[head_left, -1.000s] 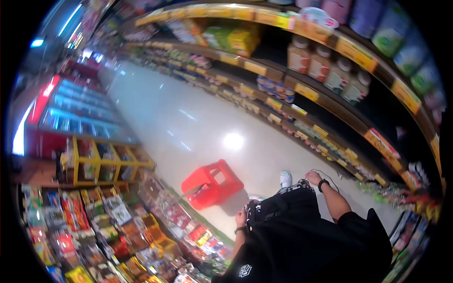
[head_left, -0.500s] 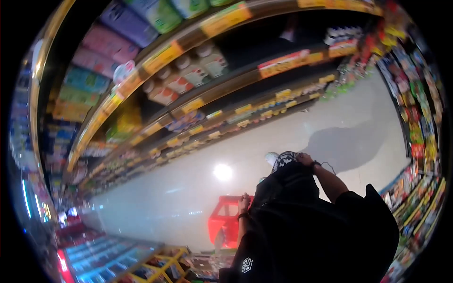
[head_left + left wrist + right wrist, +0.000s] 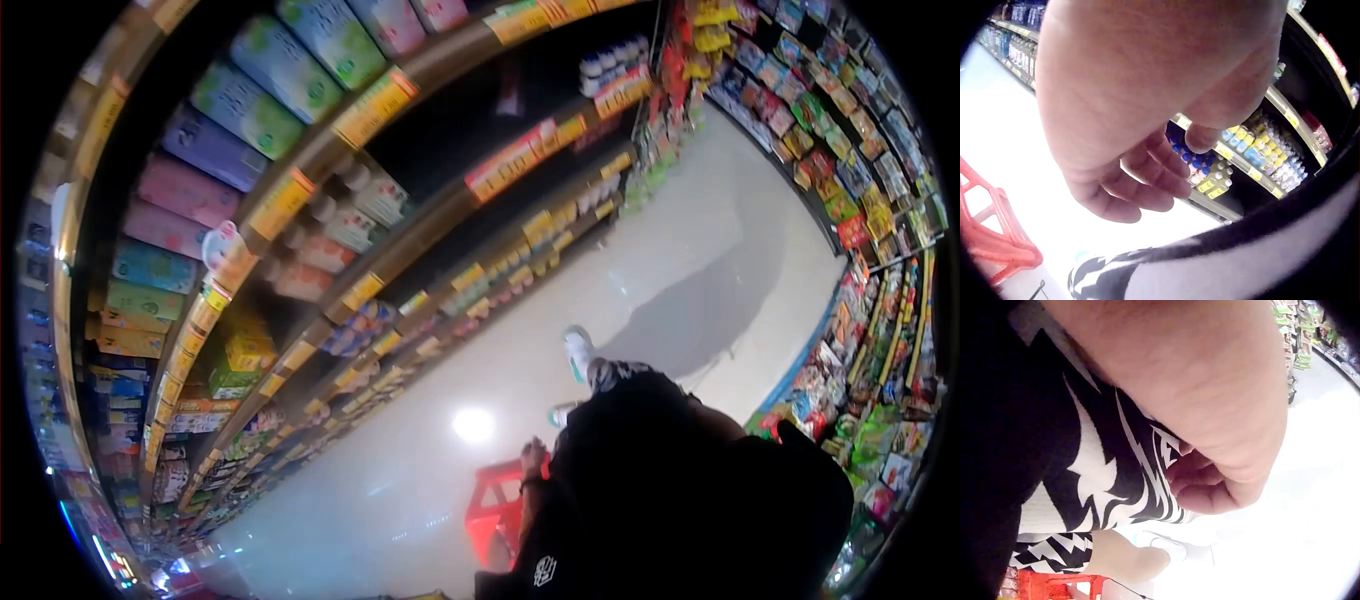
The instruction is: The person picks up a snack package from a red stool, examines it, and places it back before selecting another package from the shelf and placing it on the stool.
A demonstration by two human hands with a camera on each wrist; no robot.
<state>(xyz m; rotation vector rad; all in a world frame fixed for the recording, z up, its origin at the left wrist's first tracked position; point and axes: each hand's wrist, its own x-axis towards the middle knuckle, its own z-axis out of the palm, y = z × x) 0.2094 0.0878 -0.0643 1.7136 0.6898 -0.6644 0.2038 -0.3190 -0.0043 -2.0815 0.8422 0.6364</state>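
My left hand [image 3: 1141, 162] hangs in the air with its fingers loosely bent and nothing between them. In the head view that hand [image 3: 535, 458] overlaps the red plastic shopping basket [image 3: 490, 510], which stands on the floor. The same basket [image 3: 1000, 240] shows at the lower left of the left wrist view, apart from the fingers. My right hand [image 3: 1213, 481] hangs beside black-and-white patterned shorts [image 3: 1094, 456], its fingers loosely curled and holding nothing visible. The torso hides it in the head view.
A long shelf [image 3: 330, 310] with price tags, boxed packs [image 3: 245, 110] and bottles [image 3: 355, 215] runs along the left. Bagged goods [image 3: 820, 130] fill racks at the right. Pale glossy floor [image 3: 690, 250] lies between them. A thin dark cord [image 3: 1129, 589] hangs near the leg.
The head view has swung round to the right, so the shelf now stands at the left and the snack racks show more. The right hand has gone out of the head view.
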